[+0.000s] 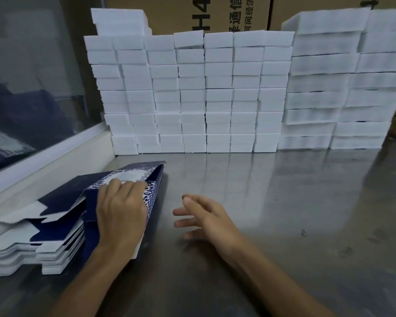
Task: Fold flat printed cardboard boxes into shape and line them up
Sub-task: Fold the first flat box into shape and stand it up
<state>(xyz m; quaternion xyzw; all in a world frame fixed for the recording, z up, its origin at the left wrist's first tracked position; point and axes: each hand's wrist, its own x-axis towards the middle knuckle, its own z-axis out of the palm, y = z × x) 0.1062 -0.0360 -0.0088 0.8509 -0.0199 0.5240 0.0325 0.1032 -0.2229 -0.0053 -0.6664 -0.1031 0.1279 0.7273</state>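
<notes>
Left grip is pinching the top flat box, fingertips hidden; right grip is hovering spread, blurred, above the tabletop.

Two hands: left hand, right hand. One stack of flat boxes. Behind it, nine columns of white foam blocks, two brown cartons.

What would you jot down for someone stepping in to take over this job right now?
Left hand: fingers curled over the top flat box on the stack of flat boxes, at the table's left side.
Right hand: open, empty, above the table beside the stack.
Done: no folded box or row in view.
Left: lift the top box, fold it into shape, start the row.
Behind: white foam blocks stacked along the back.
</notes>
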